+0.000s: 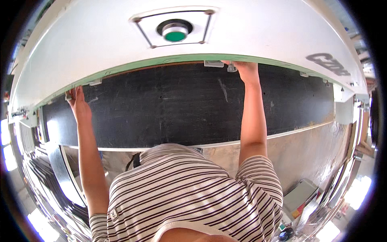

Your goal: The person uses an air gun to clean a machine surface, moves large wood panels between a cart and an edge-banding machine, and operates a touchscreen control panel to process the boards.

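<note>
A long white machine beam (258,30) with a green lower edge spans the view above a black work surface (181,105). At the far left, my left hand (80,107) reaches up to the beam's lower edge. Its fingers close about a small pale fitting (69,97), partly hidden by the hand. My right hand (246,70) is raised to the same edge, right of the middle. Beside its thumb are a small grey knob (231,68) and a white block (213,63). The edge hides most of the right fingers, so their grip does not show.
A round green push button (175,36) sits on the beam's white face. More small white fittings (96,82) line the lower edge. A pale strip (298,131) borders the black surface in front of my body. Stacked dark sheets (52,185) stand at lower left, a grey box (302,195) at lower right.
</note>
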The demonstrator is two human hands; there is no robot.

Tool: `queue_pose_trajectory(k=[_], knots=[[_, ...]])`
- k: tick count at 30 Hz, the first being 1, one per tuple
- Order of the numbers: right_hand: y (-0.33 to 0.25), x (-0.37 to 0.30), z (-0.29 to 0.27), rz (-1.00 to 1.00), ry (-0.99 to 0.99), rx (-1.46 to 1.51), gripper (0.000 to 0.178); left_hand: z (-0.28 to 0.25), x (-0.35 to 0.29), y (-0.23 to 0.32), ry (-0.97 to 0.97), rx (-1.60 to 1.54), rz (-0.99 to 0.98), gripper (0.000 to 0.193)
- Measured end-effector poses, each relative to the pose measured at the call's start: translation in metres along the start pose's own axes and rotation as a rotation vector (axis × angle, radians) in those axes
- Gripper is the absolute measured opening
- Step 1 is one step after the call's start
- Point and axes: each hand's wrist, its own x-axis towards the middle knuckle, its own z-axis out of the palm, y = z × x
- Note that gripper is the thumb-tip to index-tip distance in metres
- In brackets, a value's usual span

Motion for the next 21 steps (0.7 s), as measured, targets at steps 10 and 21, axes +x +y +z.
queue_pose_trajectory(k=[10,21], knots=[[0.004,-0.01,-0.062,0.026,0.177,0.053,0.037,-0.012,0.014,-0.006,0.008,-0.027,-0.038,0.06],[0.014,-0.112,-0.157,0.05,0.316,0.198,0.056,0.041,-0.008,0.005,-0.038,0.018,0.032,0.064]])
